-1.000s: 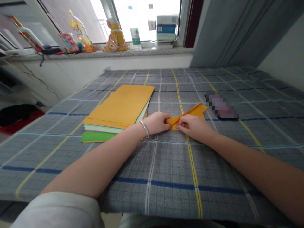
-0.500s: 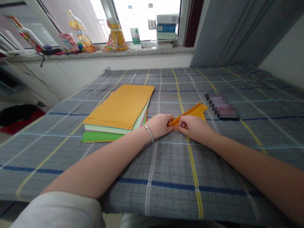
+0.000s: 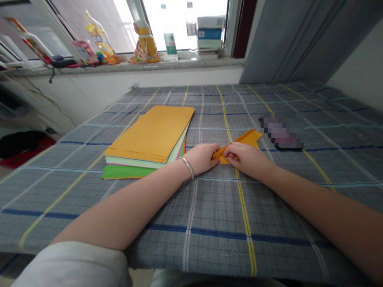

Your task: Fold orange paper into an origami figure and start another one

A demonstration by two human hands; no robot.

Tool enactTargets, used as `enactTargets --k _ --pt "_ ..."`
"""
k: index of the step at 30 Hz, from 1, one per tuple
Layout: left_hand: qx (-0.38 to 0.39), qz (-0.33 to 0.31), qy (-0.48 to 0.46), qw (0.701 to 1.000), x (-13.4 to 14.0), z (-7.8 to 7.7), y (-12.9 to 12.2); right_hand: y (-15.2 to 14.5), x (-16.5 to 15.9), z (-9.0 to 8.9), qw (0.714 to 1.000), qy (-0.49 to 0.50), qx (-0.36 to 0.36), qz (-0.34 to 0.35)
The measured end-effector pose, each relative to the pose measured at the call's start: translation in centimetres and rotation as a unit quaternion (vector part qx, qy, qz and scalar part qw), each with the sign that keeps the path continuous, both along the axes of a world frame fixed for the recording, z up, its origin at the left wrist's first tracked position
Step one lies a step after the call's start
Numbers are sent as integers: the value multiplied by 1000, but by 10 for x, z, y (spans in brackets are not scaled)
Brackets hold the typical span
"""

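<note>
The folded paper [image 3: 247, 137] is plain orange. It lies near the middle of the desk [image 3: 217, 203]. Its visible form is elongated, with the long axis running from near left to far right. A layered fold follows the far edge. The far right end is wider and angular, with a pointed corner. The near left portion is narrower; its middle is partly hidden.

It looks like the inside of a home: a plaid-draped table [image 3: 217, 211], a grey curtain [image 3: 284, 40] at far right, and a drink bottle [image 3: 100, 38] and stacked boxes [image 3: 209, 38] on the far sill [image 3: 103, 69] below the window [image 3: 178, 18].
</note>
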State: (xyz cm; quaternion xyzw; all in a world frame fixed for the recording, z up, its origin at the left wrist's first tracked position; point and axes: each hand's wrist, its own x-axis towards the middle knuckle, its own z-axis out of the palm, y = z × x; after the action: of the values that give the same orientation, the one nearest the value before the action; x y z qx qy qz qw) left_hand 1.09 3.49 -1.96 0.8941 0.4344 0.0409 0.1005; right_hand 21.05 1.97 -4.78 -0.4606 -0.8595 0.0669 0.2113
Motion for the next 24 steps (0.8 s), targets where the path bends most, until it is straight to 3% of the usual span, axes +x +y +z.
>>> enactTargets --k 4,6,11,16,20,24 --pt "-6 -16 -23 1000 -1 -3 1 1 8 2 991 -44 56 115" --pt "-12 -22 -50 998 -2 -6 1 2 11 3 985 -75 77 135" --pt "5 -56 -127 990 -7 -12 4 2 14 4 985 -100 98 103" --pt "106 -177 -51 977 -14 -7 4 3 16 4 979 -124 120 104" --pt "173 -200 -1 964 -18 0 4 3 16 4 980 -111 115 117" --pt "160 -235 2 959 -23 2 9 3 16 5 986 -75 88 119"
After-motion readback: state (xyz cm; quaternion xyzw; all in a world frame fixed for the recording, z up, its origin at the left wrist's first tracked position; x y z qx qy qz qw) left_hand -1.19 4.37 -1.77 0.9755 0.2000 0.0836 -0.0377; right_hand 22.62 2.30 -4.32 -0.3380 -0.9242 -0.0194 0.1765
